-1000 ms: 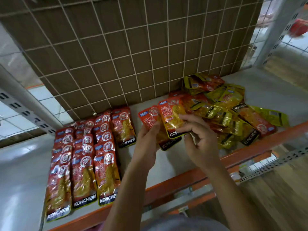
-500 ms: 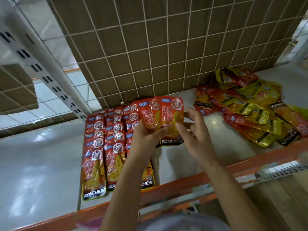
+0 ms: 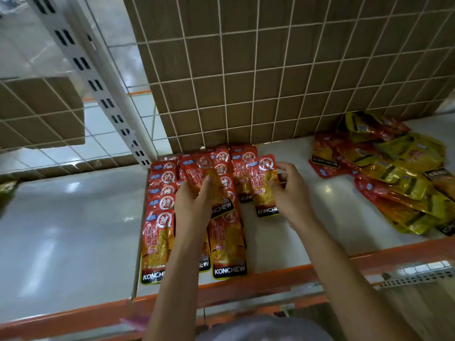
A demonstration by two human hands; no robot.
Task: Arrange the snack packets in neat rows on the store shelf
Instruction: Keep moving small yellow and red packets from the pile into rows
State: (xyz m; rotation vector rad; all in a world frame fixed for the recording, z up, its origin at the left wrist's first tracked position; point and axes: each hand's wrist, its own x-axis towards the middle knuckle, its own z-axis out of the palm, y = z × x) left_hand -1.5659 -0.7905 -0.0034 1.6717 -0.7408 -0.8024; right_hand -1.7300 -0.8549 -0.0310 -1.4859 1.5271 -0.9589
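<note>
Fingers [image 3: 206, 187] of the left hand [image 3: 194, 205] are curled round 1 red packet [image 3: 198, 172], thumb across its printed face. That packet is held tilted over the middle of the arranged rows [image 3: 160, 232].

Right hand [image 3: 291, 194]: fingers [image 3: 283, 166] and thumb pinch a 2nd red packet [image 3: 262, 183] by its right edge. It is near upright, black KONCHEW band at the lower end. It sits just right of the rows, over bare shelf. Cannot tell whether its lower end touches the shelf.

Rows: red KONCHEW packets lie flat on the white shelf [image 3: 307, 232], each overlapping the next, running from the front edge back to the wire grid [image 3: 270, 70]. 3 rows reach the front; the left forearm hides much of the middle one. To their right, a shorter run [image 3: 242, 166] lies at the back only.

Loose pile [image 3: 394, 173]: yellow and red packets in an unsorted heap at the right end of the shelf, well apart from the rows, with bare shelf between.

Surroundings: orange rail [image 3: 270, 279] along the shelf front. Brown board [image 3: 320, 45] behind the grid. White slotted upright [image 3: 98, 77] at the left. Cardboard box [image 3: 41, 109] behind the mesh, far left.
</note>
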